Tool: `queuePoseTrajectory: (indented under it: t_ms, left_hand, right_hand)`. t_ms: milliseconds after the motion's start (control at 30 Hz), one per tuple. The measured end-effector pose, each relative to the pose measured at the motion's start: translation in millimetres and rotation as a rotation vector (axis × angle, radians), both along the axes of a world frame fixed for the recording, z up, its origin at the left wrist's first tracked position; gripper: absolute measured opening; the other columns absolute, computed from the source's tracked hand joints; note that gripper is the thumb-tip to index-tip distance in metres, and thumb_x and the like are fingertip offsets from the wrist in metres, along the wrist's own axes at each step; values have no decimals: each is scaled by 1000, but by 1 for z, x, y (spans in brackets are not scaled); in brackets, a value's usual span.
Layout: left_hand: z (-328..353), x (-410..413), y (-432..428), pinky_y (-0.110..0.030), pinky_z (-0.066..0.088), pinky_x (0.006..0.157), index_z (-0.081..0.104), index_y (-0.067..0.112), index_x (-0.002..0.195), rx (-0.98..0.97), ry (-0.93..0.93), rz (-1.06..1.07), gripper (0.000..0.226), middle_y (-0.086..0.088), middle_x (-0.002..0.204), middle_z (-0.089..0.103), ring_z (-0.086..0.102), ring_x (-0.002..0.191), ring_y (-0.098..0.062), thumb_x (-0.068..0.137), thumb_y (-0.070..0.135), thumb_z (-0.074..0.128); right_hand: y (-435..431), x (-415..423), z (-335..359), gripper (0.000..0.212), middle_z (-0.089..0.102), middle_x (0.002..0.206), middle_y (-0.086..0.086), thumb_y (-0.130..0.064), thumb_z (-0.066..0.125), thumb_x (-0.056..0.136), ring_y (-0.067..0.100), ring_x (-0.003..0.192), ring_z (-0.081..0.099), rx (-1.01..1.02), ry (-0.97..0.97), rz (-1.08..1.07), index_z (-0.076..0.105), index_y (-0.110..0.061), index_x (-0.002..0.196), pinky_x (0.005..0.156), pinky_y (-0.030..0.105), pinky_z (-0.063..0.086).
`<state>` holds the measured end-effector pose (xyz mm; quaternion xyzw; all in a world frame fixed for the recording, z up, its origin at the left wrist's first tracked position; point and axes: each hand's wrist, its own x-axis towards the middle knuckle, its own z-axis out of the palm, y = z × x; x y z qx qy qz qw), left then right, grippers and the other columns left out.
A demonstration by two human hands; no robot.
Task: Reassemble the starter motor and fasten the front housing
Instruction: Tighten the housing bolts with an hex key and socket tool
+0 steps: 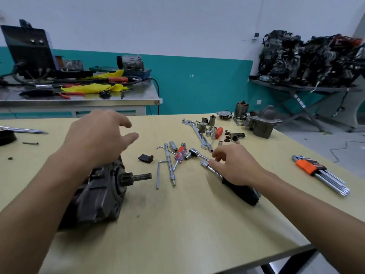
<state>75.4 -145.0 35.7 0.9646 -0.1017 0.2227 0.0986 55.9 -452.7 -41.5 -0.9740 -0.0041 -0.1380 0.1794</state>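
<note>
The dark grey starter motor [98, 192] lies on its side on the beige table [177, 224], its pinion shaft [138, 177] pointing right. My left hand [98, 135] hovers over the motor's upper end with fingers loosely spread, wrist against the housing. My right hand [235, 165] lies on the ratchet wrench [199, 153], fingers curled over its chrome shaft; the black handle [243, 191] sticks out beneath my palm. Between the hands lie an extension bar [170, 165], a hex key [158, 173], a small red screwdriver [180, 153] and a black block [145, 158].
At the back right of the table sit a second starter housing [262, 121], sockets, spanners [199, 135] and small parts. An orange-holdered hex key set [320, 173] lies at the right. A steel bench [79, 99] with tools stands behind, and an engine pile [308, 58] to the right.
</note>
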Motion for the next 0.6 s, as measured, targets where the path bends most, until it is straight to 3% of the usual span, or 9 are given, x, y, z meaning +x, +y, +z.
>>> queuePoseTrajectory:
  t_ms: [67, 167, 233, 300, 367, 500, 600]
  left_hand:
    - [0, 2, 17, -38, 46, 79, 68, 29, 121, -128, 130, -5, 54, -4, 124, 68, 57, 94, -19, 81, 65, 65]
    - [-5, -8, 45, -35, 44, 81, 67, 32, 119, -315, 406, -101, 70, 8, 110, 68, 59, 91, -8, 63, 75, 66]
    - [-11, -15, 49, -32, 47, 75, 70, 28, 98, -308, 551, -129, 65, 13, 90, 73, 64, 82, -7, 60, 80, 62]
    - [-19, -14, 47, -37, 53, 79, 69, 19, 85, -310, 648, -141, 67, 4, 79, 75, 70, 80, -17, 67, 82, 56]
    - [-25, -10, 41, -39, 53, 87, 70, 16, 87, -395, 673, -137, 64, -1, 84, 76, 71, 84, -21, 77, 77, 55]
    - [-32, -5, 36, -43, 51, 83, 69, 6, 87, -495, 587, -93, 43, -14, 87, 73, 68, 84, -29, 91, 49, 59]
    - [-35, -3, 32, -48, 50, 81, 63, 7, 74, -496, 516, -95, 41, -14, 79, 69, 64, 81, -33, 86, 46, 54]
  right_hand:
    - [-3, -3, -1, 22, 64, 93, -12, -39, 66, 92, 12, 91, 58, 9, -29, -2, 70, -23, 107, 79, 31, 49]
    - [-1, -5, 2, 16, 61, 87, -18, -35, 67, 92, 9, 89, 59, 41, -88, 11, 71, -24, 103, 79, 29, 48]
    - [11, -2, 7, 11, 62, 84, -19, -27, 67, 92, 6, 85, 60, 87, -125, 69, 74, -23, 100, 77, 26, 48]
    - [33, 9, 14, 11, 65, 85, -15, -22, 66, 94, 4, 82, 60, 120, -114, 151, 76, -21, 98, 75, 24, 46]
    - [63, 30, 23, 14, 69, 91, -9, -19, 63, 95, 8, 83, 62, 111, -44, 205, 76, -19, 99, 77, 27, 50]
    - [117, 89, 27, 20, 70, 103, 6, -13, 59, 93, 26, 85, 68, -91, 107, 202, 75, -12, 106, 81, 37, 60]
    - [137, 124, 24, 5, 61, 89, 10, -7, 59, 88, 27, 75, 60, -356, 205, 134, 59, -10, 84, 67, 34, 53]
